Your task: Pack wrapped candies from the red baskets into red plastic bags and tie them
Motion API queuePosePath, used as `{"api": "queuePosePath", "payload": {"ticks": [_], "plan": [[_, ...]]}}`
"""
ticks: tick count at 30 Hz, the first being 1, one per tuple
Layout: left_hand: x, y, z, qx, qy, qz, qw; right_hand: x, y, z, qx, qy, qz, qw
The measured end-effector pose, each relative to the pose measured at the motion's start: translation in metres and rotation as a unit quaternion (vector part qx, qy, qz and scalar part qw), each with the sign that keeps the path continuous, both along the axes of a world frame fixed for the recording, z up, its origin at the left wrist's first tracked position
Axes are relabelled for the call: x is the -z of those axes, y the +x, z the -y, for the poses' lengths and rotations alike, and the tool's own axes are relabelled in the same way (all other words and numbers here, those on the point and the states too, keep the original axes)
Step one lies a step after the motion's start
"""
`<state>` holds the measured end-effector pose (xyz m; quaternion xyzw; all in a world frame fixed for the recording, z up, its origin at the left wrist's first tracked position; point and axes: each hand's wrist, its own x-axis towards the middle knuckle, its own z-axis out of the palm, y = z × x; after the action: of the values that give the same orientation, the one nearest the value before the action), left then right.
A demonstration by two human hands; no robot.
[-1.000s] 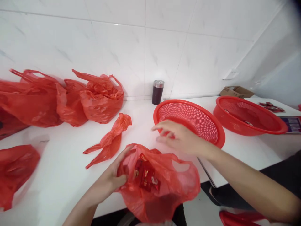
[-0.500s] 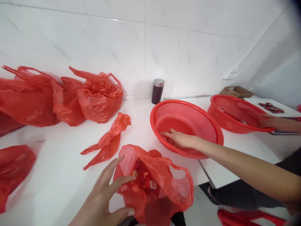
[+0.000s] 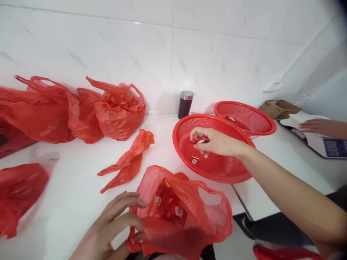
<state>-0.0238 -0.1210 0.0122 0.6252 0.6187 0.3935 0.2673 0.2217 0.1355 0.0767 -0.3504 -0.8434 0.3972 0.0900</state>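
Small red packet [image 3: 200, 140] is up in the right hand [image 3: 215, 142], pinched between thumb and fingers, and I have it over the near red basket [image 3: 176, 144]. Below it, one more packet [image 3: 195, 160] lies on the basket's bottom, towards the left side. Over to the left hand [image 3: 111, 224]: fingers parted and curled at the rim of the open red bag [image 3: 189, 193], touching it, though from up here I can't tell whether they pinch the film. Several wrapped packets [image 3: 170, 206] sit inside that bag. Beyond it, a limp red bag [image 3: 130, 159] lies on the white table [image 3: 76, 202], and full red bags [image 3: 119, 117] line the wall, a dark tumbler [image 3: 185, 105] to their right. Far right, a co-worker's hand [image 3: 321, 127] rests over a scale [image 3: 332, 148].
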Motion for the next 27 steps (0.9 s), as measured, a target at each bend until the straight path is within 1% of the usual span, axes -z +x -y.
{"api": "queuePosePath", "payload": {"ticks": [1, 2, 3, 5, 8, 10, 12, 13, 15, 17, 18, 19, 20, 21, 22, 23, 24, 25, 26, 27], "plan": [[0.000, 0.002, -0.002, 0.006, -0.001, -0.007, 1.000, -0.005, -0.004, 0.005, -0.019, 0.028, 0.005, 0.999], [0.000, 0.003, -0.004, 0.013, -0.001, -0.015, 1.000, -0.005, -0.007, 0.008, -0.040, 0.064, 0.021, 0.997], [0.000, 0.005, -0.005, 0.020, 0.002, -0.023, 1.000, 0.000, -0.009, 0.008, -0.059, 0.102, 0.046, 0.992], [0.001, 0.007, -0.006, 0.032, 0.008, -0.028, 0.999, 0.020, -0.011, 0.002, -0.093, 0.153, 0.122, 0.976], [0.002, 0.006, -0.004, 0.033, 0.006, -0.023, 0.999, 0.061, -0.006, -0.012, -0.149, 0.147, 0.231, 0.950], [0.001, 0.005, 0.000, 0.021, -0.002, -0.015, 1.000, 0.081, -0.002, -0.019, -0.178, 0.134, 0.244, 0.944], [0.000, 0.004, 0.003, 0.002, -0.004, 0.001, 1.000, 0.091, 0.001, -0.025, -0.193, 0.122, 0.231, 0.946], [-0.001, 0.004, 0.005, -0.007, -0.001, 0.010, 1.000, 0.092, 0.001, -0.027, -0.194, 0.114, 0.229, 0.947], [-0.003, 0.003, 0.007, -0.015, 0.008, 0.020, 1.000, 0.084, 0.001, -0.031, -0.173, 0.118, 0.231, 0.950], [-0.004, 0.000, 0.007, -0.007, 0.023, 0.009, 1.000, 0.065, -0.003, -0.030, -0.115, 0.154, 0.199, 0.961], [-0.004, -0.001, 0.006, 0.008, 0.030, -0.004, 1.000, 0.051, -0.005, -0.024, -0.080, 0.164, 0.155, 0.971], [-0.004, -0.003, 0.005, 0.028, 0.036, -0.020, 0.999, 0.037, -0.008, -0.015, -0.051, 0.158, 0.096, 0.981], [-0.005, -0.005, 0.003, 0.049, 0.040, -0.036, 0.997, 0.022, -0.012, -0.002, -0.030, 0.131, 0.028, 0.991], [-0.005, -0.007, 0.001, 0.070, 0.041, -0.051, 0.995, 0.008, -0.016, 0.014, -0.026, 0.080, -0.041, 0.996], [-0.006, -0.008, -0.001, 0.087, 0.039, -0.059, 0.994, -0.003, -0.020, 0.033, -0.043, 0.031, -0.087, 0.995], [-0.007, -0.009, -0.002, 0.099, 0.037, -0.059, 0.993, -0.011, -0.025, 0.052, -0.077, -0.008, -0.107, 0.991], [-0.008, -0.010, -0.003, 0.109, 0.032, -0.052, 0.992, -0.015, -0.029, 0.071, -0.125, -0.029, -0.106, 0.986], [-0.010, -0.010, -0.003, 0.117, 0.027, -0.037, 0.992, -0.014, -0.033, 0.087, -0.167, -0.029, -0.080, 0.982], [-0.013, -0.011, -0.001, 0.124, 0.019, -0.011, 0.992, -0.010, -0.035, 0.099, -0.200, -0.009, -0.035, 0.979], [-0.015, -0.012, 0.001, 0.121, 0.009, 0.032, 0.992, -0.003, -0.037, 0.108, -0.219, 0.030, 0.021, 0.975]]}}
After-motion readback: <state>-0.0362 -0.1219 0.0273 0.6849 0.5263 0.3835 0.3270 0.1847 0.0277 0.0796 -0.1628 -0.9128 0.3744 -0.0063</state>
